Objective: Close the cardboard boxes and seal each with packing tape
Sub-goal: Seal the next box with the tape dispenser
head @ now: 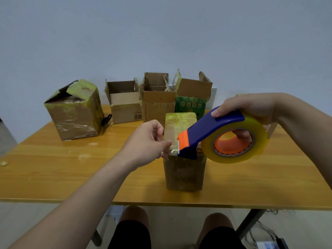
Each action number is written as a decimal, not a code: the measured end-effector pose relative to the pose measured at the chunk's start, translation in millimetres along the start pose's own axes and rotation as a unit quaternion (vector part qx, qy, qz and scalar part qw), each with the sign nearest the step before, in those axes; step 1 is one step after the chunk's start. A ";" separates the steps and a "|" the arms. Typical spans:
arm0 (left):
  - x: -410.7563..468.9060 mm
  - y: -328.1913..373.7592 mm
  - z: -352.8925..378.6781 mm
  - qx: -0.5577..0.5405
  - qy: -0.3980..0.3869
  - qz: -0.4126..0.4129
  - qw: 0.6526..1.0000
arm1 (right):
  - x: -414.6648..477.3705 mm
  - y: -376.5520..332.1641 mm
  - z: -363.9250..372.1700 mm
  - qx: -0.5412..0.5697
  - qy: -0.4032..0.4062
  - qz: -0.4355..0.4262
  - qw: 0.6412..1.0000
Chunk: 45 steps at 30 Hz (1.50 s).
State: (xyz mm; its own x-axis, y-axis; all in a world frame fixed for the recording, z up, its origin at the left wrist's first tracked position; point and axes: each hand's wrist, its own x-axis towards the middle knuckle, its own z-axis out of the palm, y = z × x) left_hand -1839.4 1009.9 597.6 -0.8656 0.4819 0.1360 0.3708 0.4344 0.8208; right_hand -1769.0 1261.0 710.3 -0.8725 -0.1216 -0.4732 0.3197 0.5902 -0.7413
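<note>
Closed cardboard box (185,169), glossy yellowish tape (179,119) over top, seemingly creased.

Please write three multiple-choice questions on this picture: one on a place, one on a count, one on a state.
1. Where are the black scissors? A. inside an open box B. against the taped box at left C. on the floor
2. How many open boxes stand in the back row? A. one B. three C. five
3. What does the left hand do? A. lies flat B. pinches the tape end C. holds scissors
Key: 1 B, they lean on it; 2 B, three show raised flaps; 3 B, it grips tape by the dispenser.
</note>
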 end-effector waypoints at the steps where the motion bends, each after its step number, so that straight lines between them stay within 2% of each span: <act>1: -1.1 -0.8 -0.3 -0.026 -0.002 0.001 1.000 | -0.3 0.5 -1.4 -0.001 -0.001 -0.002 1.000; 9: -4.7 -8.9 4.4 -0.155 -0.017 0.003 0.988 | -5.6 10.8 -6.2 0.036 0.010 -0.013 0.999; 14: -2.2 -8.0 8.6 -0.069 -0.024 -0.001 0.997 | -5.9 4.3 -3.1 -0.012 -0.004 0.004 1.000; 21: 2.8 2.5 3.5 0.005 -0.012 0.025 1.000 | -5.9 7.4 -4.8 0.010 0.013 -0.009 1.000; 27: 9.2 10.2 0.5 0.045 -0.028 0.025 0.998 | -6.9 11.1 -4.1 0.013 0.043 -0.001 0.999; 36: 10.7 7.7 9.5 0.093 -0.052 0.018 0.994 | -9.0 15.1 -3.2 0.004 0.023 0.002 1.000; 39: 13.9 3.1 8.2 0.081 -0.089 -0.014 0.993 | -9.8 19.4 -3.7 0.001 0.019 -0.005 1.000; 43: 15.2 -17.5 2.4 -0.018 -0.217 -0.088 0.972 | -9.1 24.2 -5.2 -0.013 0.028 -0.020 0.999; 45: 18.5 -25.7 1.7 -0.023 -0.182 -0.085 0.979 | -8.5 24.1 -3.7 -0.016 0.029 -0.028 0.999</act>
State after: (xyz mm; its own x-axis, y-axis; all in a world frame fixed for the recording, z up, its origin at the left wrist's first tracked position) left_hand -1864.4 1009.0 578.1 -0.7337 0.6481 -0.2040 0.2092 0.5011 0.8397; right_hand -1755.3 1279.1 698.2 -0.9087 -0.1099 -0.4027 0.2589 0.6083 -0.7503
